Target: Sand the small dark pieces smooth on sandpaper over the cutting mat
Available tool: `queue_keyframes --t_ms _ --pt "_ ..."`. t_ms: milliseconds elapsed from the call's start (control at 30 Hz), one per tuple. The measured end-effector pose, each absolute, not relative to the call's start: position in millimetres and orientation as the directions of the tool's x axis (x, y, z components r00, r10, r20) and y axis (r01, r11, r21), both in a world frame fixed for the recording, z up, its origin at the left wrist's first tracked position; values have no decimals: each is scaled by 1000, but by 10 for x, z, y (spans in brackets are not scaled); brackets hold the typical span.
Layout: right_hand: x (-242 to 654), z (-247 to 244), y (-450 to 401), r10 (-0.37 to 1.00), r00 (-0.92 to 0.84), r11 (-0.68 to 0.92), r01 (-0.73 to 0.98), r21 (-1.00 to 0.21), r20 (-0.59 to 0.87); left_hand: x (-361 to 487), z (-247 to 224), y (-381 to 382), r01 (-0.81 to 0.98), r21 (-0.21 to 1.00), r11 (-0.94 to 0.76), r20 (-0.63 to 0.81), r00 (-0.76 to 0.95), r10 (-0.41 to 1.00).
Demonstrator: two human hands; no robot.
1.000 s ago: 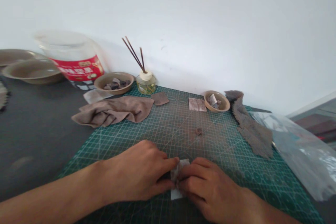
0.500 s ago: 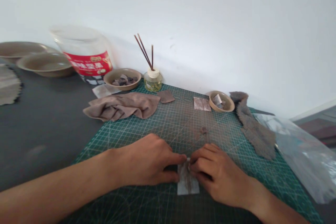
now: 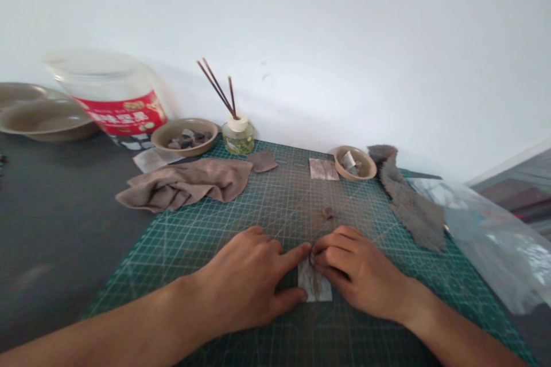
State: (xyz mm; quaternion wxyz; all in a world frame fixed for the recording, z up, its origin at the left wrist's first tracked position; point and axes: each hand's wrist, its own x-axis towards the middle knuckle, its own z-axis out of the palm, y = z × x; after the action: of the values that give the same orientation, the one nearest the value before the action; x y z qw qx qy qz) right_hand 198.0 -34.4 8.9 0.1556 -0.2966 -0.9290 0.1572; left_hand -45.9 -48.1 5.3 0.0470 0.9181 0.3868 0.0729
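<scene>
A small pale rectangular sheet [image 3: 316, 287] with brown streaks, perhaps sandpaper, lies on the green cutting mat [image 3: 275, 221]. My left hand [image 3: 253, 275] rests at its left side, index finger and thumb stretched apart and touching its top and lower left edge; the other fingers curl under. At the sheet's upper right, my right hand [image 3: 357, 269] is closed in a pinch, its fingertips meeting my left index fingertip. A tiny bit of something shows between the right fingertips, too small to name. Beyond the hands lies a small brown lump [image 3: 328, 213].
A crumpled brown cloth [image 3: 189, 183], a bowl of small pieces [image 3: 157, 139] and a reed diffuser [image 3: 238, 136] stand back left, beside a large tub [image 3: 124, 117]. Back right are a smaller bowl [image 3: 370, 169], a ragged grey cloth [image 3: 408, 206] and a plastic bag [image 3: 495, 241].
The view has shifted, so background things sit further left. My left hand's thumb and index finger are spread wider. The right hand keeps its pinch at the sheet's top.
</scene>
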Motion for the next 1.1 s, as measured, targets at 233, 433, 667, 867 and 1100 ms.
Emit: queue_keyframes --t_ms 233,433,667,867,1100 --pt "1973 53 -442 626 -758 756 534 -379 180 -453 105 -429 636 242 -733 114 732 672" --pt "1946 38 -466 617 -769 760 525 -382 170 -458 126 -407 641 317 -699 42 727 686" --pt "1933 76 -437 684 -713 703 591 -395 152 -455 160 -410 654 340 -676 25 712 702" --pt "1940 63 -449 650 -735 743 564 -361 191 -445 161 -399 654 342 -675 10 716 698" --pt "1921 73 -433 577 -799 784 487 -384 166 -455 155 -400 647 332 -687 14 724 689"
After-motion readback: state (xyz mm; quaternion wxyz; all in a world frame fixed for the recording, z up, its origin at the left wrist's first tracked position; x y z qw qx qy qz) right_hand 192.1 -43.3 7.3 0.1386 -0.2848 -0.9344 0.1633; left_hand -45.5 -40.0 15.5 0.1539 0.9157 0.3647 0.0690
